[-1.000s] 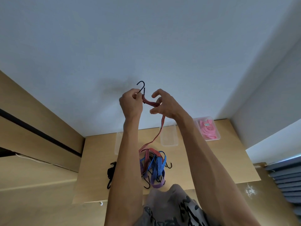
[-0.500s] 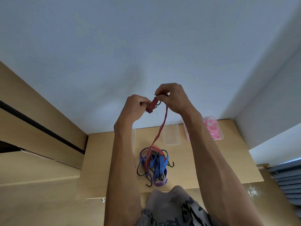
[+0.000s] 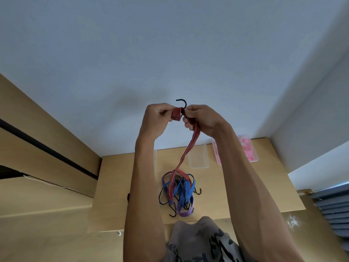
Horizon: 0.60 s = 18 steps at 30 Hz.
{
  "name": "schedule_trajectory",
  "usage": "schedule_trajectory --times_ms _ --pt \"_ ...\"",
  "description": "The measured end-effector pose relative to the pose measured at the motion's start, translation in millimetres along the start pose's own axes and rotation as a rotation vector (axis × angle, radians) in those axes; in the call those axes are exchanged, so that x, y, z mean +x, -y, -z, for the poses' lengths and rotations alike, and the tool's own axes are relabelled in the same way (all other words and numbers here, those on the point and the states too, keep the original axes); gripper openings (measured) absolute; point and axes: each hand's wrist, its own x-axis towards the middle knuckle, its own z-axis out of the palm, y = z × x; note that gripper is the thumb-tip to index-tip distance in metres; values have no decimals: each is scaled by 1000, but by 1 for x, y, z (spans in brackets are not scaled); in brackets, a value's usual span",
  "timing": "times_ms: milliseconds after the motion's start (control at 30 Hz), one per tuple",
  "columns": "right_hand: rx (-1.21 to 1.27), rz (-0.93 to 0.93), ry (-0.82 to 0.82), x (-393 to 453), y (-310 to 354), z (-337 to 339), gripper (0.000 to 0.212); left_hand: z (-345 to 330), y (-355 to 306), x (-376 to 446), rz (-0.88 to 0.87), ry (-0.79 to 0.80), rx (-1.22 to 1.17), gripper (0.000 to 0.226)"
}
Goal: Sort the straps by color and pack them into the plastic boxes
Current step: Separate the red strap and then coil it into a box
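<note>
Left hand point(image 3: 154, 118) and right hand point(image 3: 201, 118) both gripping the red strap point(image 3: 188, 150), raised. Trailing down to the pile point(image 3: 179, 193) on the bench point(image 3: 236, 186).

No readable text showing anywhere. Dark lettering or a graphic is running across the person's grey shirt point(image 3: 204, 248), but the marks are cut off at the bottom edge and no letters are coming clear. A small pale tag point(image 3: 243, 143) is lying on the pink straps point(image 3: 247, 149) inside the far right plastic box point(image 3: 254, 158); its print is too small and blurred to read.
</note>
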Motion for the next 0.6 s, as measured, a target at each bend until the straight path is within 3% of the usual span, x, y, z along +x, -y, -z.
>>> schedule_trajectory --times_ms 133,300,400,600 --pt "-116 8 -89 4 -4 -8 13 -12 10 -3 94 -234 -2 21" --pt "-306 154 -183 9 -15 -26 23 -24 15 -3 219 -332 -130 18" --pt "-451 247 -215 9 -25 -28 17 -25 17 -1 275 -428 -209 16" --pt "-597 384 -439 14 -38 -45 28 -31 17 0 261 -498 -222 17"
